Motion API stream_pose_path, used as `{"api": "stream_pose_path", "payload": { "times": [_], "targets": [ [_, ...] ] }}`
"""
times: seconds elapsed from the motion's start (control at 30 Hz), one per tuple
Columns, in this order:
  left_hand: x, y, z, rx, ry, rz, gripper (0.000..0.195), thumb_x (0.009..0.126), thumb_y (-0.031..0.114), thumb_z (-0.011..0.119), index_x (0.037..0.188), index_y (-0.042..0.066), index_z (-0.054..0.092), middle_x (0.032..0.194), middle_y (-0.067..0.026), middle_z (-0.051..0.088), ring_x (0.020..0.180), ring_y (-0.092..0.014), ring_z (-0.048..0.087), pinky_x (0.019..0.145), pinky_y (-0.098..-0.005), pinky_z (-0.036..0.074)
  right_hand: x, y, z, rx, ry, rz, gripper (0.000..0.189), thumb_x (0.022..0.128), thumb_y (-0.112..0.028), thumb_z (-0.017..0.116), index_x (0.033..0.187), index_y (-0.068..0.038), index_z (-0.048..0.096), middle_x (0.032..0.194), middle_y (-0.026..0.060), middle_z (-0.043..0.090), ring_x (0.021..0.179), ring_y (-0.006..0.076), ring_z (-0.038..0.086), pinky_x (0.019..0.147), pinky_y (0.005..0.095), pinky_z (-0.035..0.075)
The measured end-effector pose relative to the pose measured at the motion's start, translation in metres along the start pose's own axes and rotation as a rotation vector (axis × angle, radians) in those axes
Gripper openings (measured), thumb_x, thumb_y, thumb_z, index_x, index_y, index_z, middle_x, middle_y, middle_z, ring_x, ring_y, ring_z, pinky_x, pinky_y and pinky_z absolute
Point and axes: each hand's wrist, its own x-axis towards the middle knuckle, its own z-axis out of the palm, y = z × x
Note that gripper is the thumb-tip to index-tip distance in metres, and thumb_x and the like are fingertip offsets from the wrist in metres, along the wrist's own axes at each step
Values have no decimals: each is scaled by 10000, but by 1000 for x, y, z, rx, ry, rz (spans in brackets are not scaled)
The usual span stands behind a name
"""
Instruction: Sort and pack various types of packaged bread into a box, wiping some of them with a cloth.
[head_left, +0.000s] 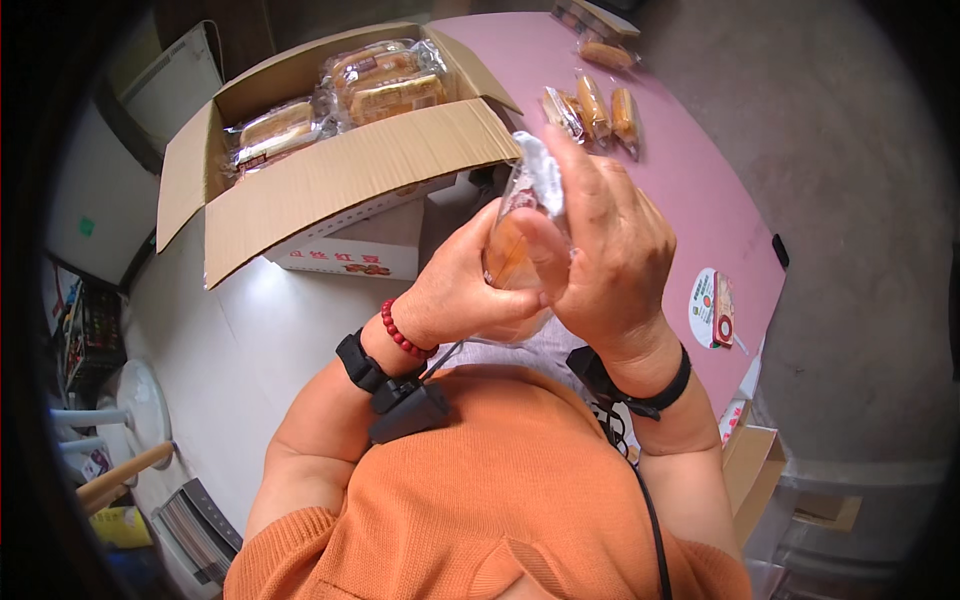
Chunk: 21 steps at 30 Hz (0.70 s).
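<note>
In the middle of the view, a clear plastic-wrapped bread (511, 259) is held between my two hands, with a whitish crumpled piece (541, 171) at its top end. My left hand (469, 281) grips the pack from the left, its thumb across the lower part. My right hand (619, 240) is against the pack's right side, thumb over its front and fingers at the top. Beyond my left hand, an open cardboard box (352, 180) holds several wrapped breads (397, 97). On the pink table, past my right hand, lie more wrapped rolls (594, 109).
The pink table (697, 202) curves along the right, with a round hand fan (703, 307) and a small red-and-cream device (723, 309) on it. Another printed carton (360, 255) sits under the open box. A stool (146, 405) stands at the left, and an open carton (750, 469) at lower right.
</note>
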Motion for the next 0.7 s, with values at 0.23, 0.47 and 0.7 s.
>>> {"api": "stream_pose_path", "payload": {
  "times": [0.23, 0.47, 0.7],
  "targets": [
    [-1, -4, 7, -201, 129, -10, 642, 717, 116, 726, 1295, 10, 466, 1171, -51, 566, 1108, -111, 523, 979, -287, 416, 1, -3, 11, -189, 16, 30, 487, 890, -538, 558, 848, -55, 598, 725, 67, 574, 627, 227, 589, 570, 338, 474],
    [1, -13, 11, -244, 245, -32, 675, 723, 113, 746, 1316, 6, 442, 1230, -66, 552, 1140, -141, 533, 987, -305, 422, -7, -3, 18, -187, -118, 389, 641, 847, -666, 539, 641, -59, 542, 592, 109, 583, 481, 295, 598, 439, 375, 478],
    [6, -21, 17, -315, 278, -75, 664, 721, 89, 739, 1311, 8, 444, 1227, -68, 551, 1140, -145, 535, 983, -315, 431, -11, 4, 24, -214, -129, 418, 690, 881, -679, 473, 600, -51, 522, 499, 151, 528, 449, 361, 558, 402, 403, 433]
  ]
}}
